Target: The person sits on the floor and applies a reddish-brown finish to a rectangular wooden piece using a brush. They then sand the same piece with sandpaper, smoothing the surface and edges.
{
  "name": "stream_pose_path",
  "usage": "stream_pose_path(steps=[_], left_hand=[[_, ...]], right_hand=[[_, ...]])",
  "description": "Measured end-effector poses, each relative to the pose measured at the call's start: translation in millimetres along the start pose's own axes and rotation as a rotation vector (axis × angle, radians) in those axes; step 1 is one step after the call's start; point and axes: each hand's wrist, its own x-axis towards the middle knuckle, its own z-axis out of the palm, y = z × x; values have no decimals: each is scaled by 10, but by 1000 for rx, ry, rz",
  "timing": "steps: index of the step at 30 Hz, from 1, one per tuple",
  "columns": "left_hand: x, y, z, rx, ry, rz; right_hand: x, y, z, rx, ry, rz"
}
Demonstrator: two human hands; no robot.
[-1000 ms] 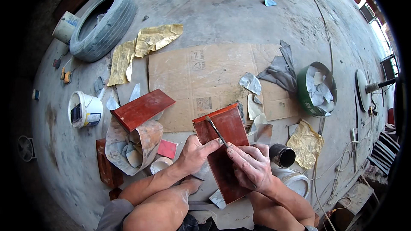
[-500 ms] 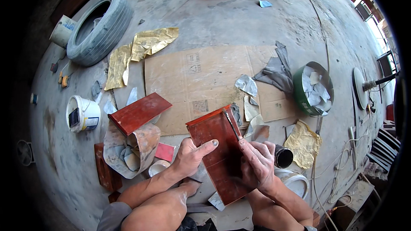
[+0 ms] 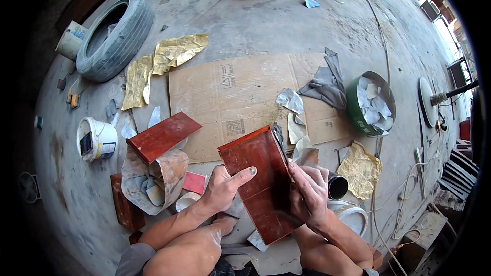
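Observation:
My left hand (image 3: 224, 188) grips a reddish-brown varnished wooden board (image 3: 263, 184) by its left side, thumb flat on the face. The board is tilted in front of me, with a raised lip along its far end. My right hand (image 3: 310, 190) is closed on a thin paintbrush (image 3: 282, 151), which lies along the board's right edge near the far corner. The bristle tip is hard to make out. Left of my hands, a second reddish board (image 3: 164, 136) rests across the top of a worn open container (image 3: 169, 174) with scraps inside.
Flattened cardboard (image 3: 204, 92) lies ahead, with a grey cloth (image 3: 322, 86) on it. At right are a green tub of paper scraps (image 3: 354, 107), a black-rimmed can (image 3: 337, 186) and a white lidded bucket (image 3: 353, 214). At left stand a white bucket (image 3: 106, 138) and a tire (image 3: 125, 36).
The brush has shifted from the board's face near its right side to the right edge. The board has turned slightly, and the whole view has drifted a little.

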Motion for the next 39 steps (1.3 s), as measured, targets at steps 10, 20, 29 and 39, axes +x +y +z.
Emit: stream_pose_path(steps=[10, 20, 29, 39], left_hand=[[-8, 69, 60, 19, -33, 14], [7, -30, 8, 53, -16, 22], [6, -8, 47, 50, 24, 13], [-23, 137, 34, 61, 56, 86]], right_hand=[[85, -152, 26, 67, -104, -87], [140, -239, 73, 135, -185, -155], [133, -205, 37, 112, -129, -134], [-1, 14, -161, 82, 179, 190]])
